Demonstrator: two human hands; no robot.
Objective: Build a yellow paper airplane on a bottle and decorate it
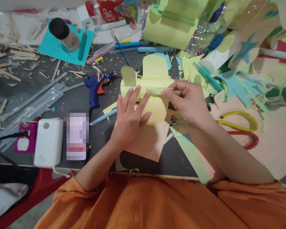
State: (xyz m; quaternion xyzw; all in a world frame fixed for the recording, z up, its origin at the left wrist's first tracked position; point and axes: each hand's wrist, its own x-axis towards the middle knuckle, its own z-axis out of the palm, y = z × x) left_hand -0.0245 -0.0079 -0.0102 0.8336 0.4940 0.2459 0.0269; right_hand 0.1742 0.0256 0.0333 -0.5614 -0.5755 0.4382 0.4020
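Note:
A yellow paper tube (pixel 143 82) with rounded flaps lies at the middle of the table. My left hand (pixel 130 119) rests on it, fingers spread and pressing its near side. With thumb and fingers, my right hand (pixel 189 100) pinches the right end of a narrow pale green paper strip (pixel 154 91) that lies along the tube. One rounded yellow flap (pixel 158 109) hangs toward me, over a pale pink paper sheet (pixel 149 144). A blue marker (pixel 103 116) lies partly under my left hand.
A blue glue gun (pixel 92 90) lies to the left, near clear glue sticks (pixel 38 108). A white power bank (pixel 48 142) and a phone (pixel 76 136) sit at the front left. Yellow-and-red-handled scissors (pixel 239 122) are under my right forearm. Paper scraps cover the right side.

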